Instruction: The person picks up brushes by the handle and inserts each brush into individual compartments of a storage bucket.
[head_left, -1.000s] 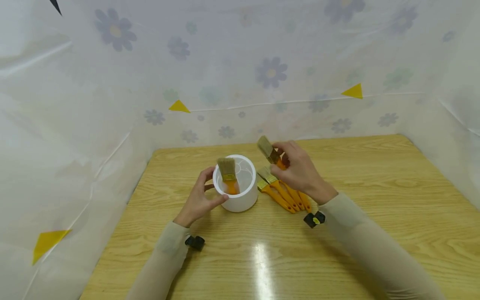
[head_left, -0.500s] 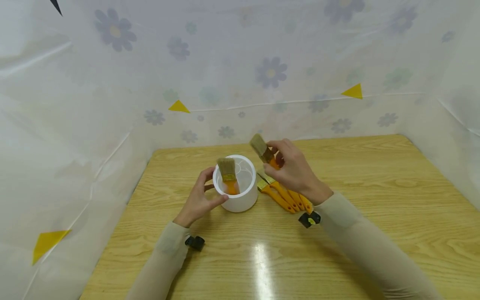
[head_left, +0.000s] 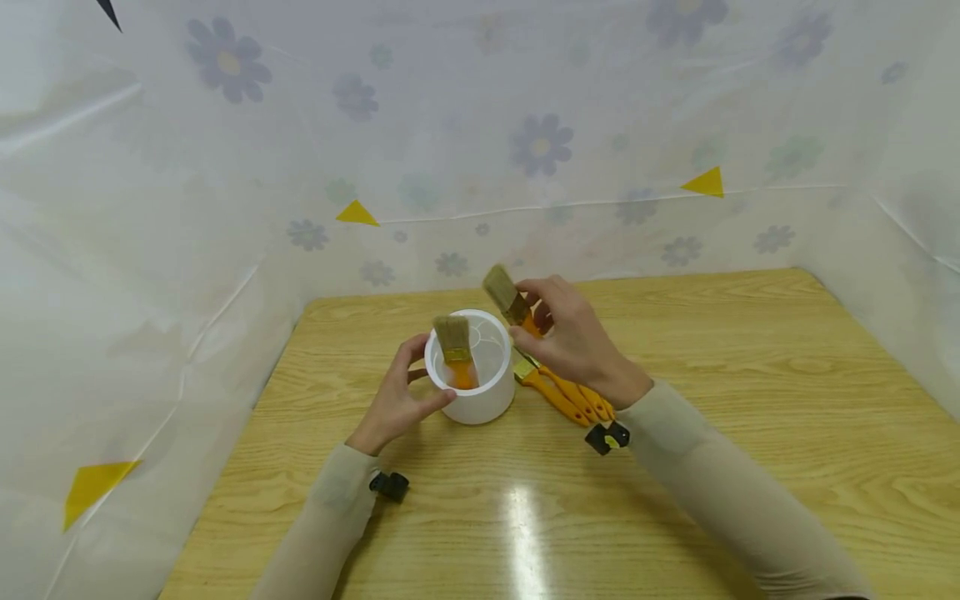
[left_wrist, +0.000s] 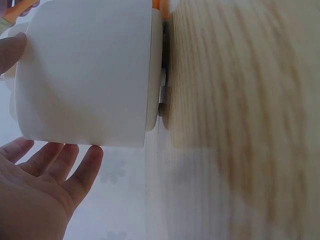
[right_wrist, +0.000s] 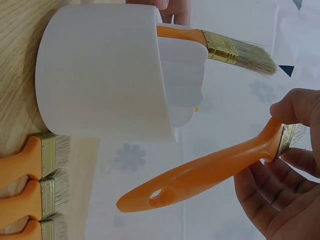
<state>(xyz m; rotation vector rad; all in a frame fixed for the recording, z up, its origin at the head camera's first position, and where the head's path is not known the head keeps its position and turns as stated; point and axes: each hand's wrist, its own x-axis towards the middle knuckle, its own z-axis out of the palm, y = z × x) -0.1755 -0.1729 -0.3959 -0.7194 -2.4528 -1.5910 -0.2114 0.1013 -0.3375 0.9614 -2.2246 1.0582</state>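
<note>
A white round container (head_left: 480, 408) stands on the wooden table, with one orange-handled paintbrush (head_left: 453, 340) leaning inside it, bristles up. My left hand (head_left: 401, 396) holds the container from the left, thumb at the near rim and fingers along its far side. In my right hand (head_left: 566, 329) a second paintbrush (right_wrist: 200, 172) is pinched near its metal ferrule; the bristles point up and the handle tip hangs down beside the container. Below that hand several more paintbrushes (head_left: 558, 396) lie side by side on the table, partly hidden by it.
The wooden table (head_left: 420, 533) reaches to a flower-patterned sheet (head_left: 450, 150) at the back and sides. Yellow triangles (head_left: 358, 213) are stuck on the sheet. Each wrist wears a small black camera (head_left: 390, 486).
My right hand has moved left with its paintbrush, bringing it closer to the container. My left hand, the container and the brush inside it have stayed put.
</note>
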